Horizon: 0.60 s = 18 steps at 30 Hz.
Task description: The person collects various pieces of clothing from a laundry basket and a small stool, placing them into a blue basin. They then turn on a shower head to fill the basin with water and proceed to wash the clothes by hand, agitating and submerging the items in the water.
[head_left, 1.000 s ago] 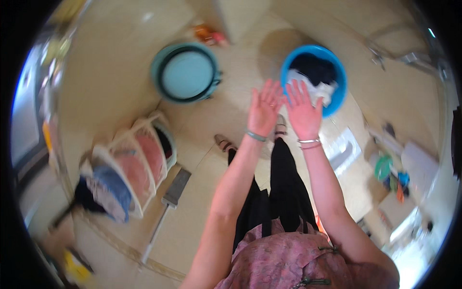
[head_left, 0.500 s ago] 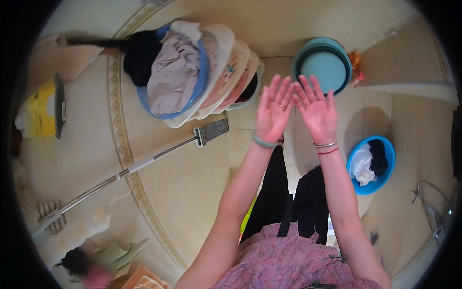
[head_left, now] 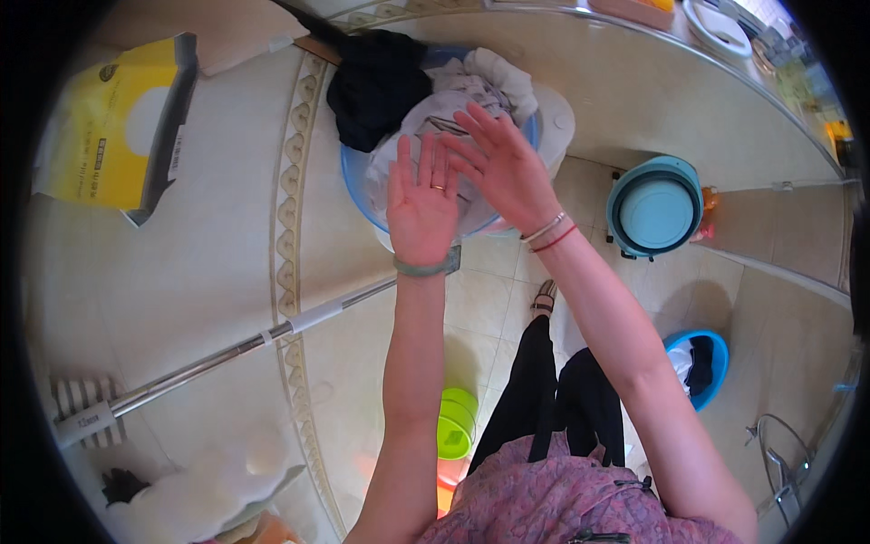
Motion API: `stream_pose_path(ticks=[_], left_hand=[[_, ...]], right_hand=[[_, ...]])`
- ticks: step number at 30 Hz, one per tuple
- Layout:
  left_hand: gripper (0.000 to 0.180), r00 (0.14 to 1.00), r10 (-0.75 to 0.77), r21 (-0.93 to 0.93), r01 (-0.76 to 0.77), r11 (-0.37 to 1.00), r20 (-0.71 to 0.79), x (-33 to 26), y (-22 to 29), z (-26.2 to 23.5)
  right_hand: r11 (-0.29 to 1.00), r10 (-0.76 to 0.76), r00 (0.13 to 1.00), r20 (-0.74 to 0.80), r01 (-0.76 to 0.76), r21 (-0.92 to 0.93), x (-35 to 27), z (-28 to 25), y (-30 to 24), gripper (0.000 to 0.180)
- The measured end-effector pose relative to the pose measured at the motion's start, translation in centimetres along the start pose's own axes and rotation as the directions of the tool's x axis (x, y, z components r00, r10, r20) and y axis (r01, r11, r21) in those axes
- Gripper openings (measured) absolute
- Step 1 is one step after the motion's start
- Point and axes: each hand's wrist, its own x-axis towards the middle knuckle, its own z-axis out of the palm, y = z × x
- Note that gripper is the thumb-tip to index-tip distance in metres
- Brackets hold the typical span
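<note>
**Two open hands over the laundry basin**

Both hands are spread flat and holding nothing right now. From my end the left hand [head_left: 421,201] hangs palm-down with fingers straight, and the right hand [head_left: 498,168] sits just beside it, angled across, fingers fanned out. They're right above a blue basin [head_left: 355,186] piled with clothes: a pale grey-white heap [head_left: 453,100] in the middle and a black garment [head_left: 376,82] draped over its far-left rim. I can't tell if the fingertips actually touch the fabric.

My read: this is the reach-in stage, nothing gripped yet. Next would mean lowering and closing on the pale pile, which looks soft, crumpled and loosely tangled, so expect more than one piece to lift.

Nearby there's a mop handle [head_left: 227,354] across the floor.
</note>
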Motion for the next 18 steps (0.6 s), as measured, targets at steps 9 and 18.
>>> stream_pose_path(ticks=[9,18], left_hand=[[0.043,0.979,0.088,-0.026,-0.095,0.995,-0.186,2.6,4.9,-4.2],[0.044,0.975,0.020,-0.010,-0.023,1.000,-0.221,3.0,5.1,-5.3]], right_hand=[[0.831,0.095,0.993,-0.070,-0.118,-0.543,9.6,4.2,5.1,0.043],[-0.537,-0.434,0.833,0.342,0.065,-0.841,9.5,1.4,4.5,0.052]])
